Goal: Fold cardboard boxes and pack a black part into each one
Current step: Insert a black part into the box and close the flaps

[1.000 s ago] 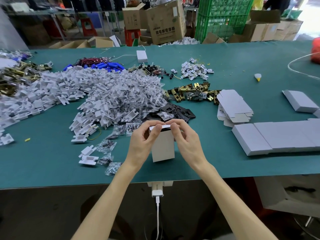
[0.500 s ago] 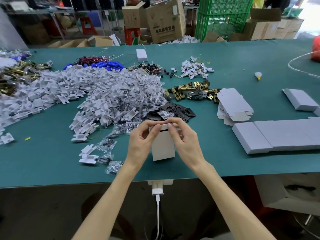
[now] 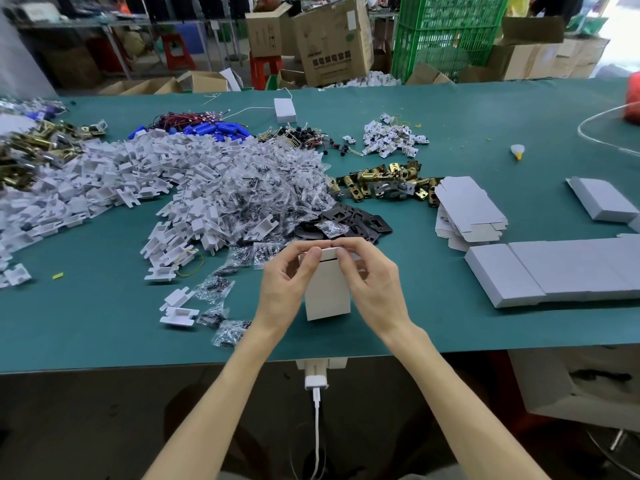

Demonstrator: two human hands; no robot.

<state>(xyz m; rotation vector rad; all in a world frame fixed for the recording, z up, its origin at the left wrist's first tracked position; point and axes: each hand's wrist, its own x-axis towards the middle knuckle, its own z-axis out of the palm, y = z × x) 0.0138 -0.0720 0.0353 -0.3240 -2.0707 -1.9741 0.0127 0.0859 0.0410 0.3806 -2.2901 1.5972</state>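
The small white cardboard box (image 3: pixel 327 294) stands upright on the green tabletop (image 3: pixel 104 323), close to its front edge and about midway along it. The left hand (image 3: pixel 287 282) and right hand (image 3: pixel 375 284) meet over its top. Their fingers (image 3: pixel 313 255) are curled and pinch the lid flap, which sits slightly raised with a dark slit beneath. I cannot tell whether a black part is inside.

The risk lies in the tuck. Uneven thumb pressure could crease the flap or buckle the thin wall instead of seating the tab. A hard downward push on so tall and narrow a box could tip it toward the front edge. The heap of flat black metal plates (image 3: pixel 349 220) lies just behind the box, and the stack of flat white box blanks (image 3: pixel 467 209) lies to the right.
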